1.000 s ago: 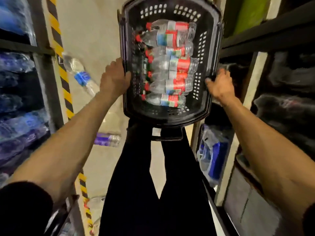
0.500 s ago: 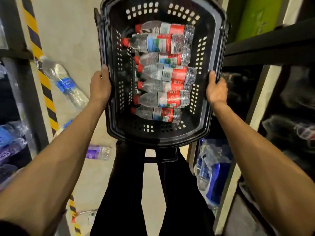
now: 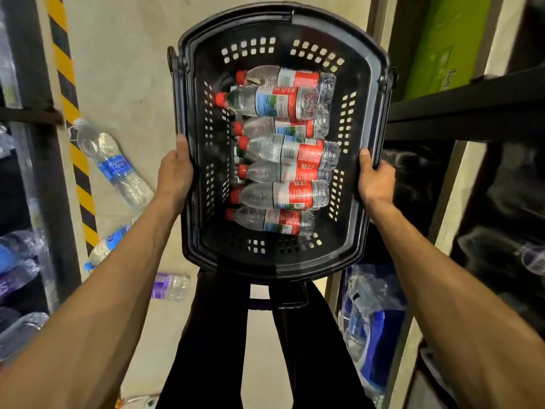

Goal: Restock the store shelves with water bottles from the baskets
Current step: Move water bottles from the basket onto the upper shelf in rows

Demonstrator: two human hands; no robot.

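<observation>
Far left: a shelf (image 3: 20, 261) w/ blurry clear bottles lying on it. Next, a yellow-black hazard stripe (image 3: 69, 107) on the floor. Just right of it a blue-label bottle (image 3: 116, 169) lies on the floor, a 2nd blue bottle (image 3: 107, 246) nearer me, and a purple-label bottle (image 3: 171, 286) by my leg. My left hand (image 3: 175, 178) grips the left rim of the basket (image 3: 274, 262), thumb on top. The basket is black, perforated, held btwn both hands above my legs. Inside: approx 7 red-cap water bottles (image 3: 286, 152) on their sides, caps pointing left. My right hand (image 3: 376, 181) grips the right rim, thumb over the edge. Further right: a dark rack (image 3: 472, 113), a green box (image 3: 448, 45) on its upper level, and a blue-wrapped pack (image 3: 376, 329) low down.
</observation>
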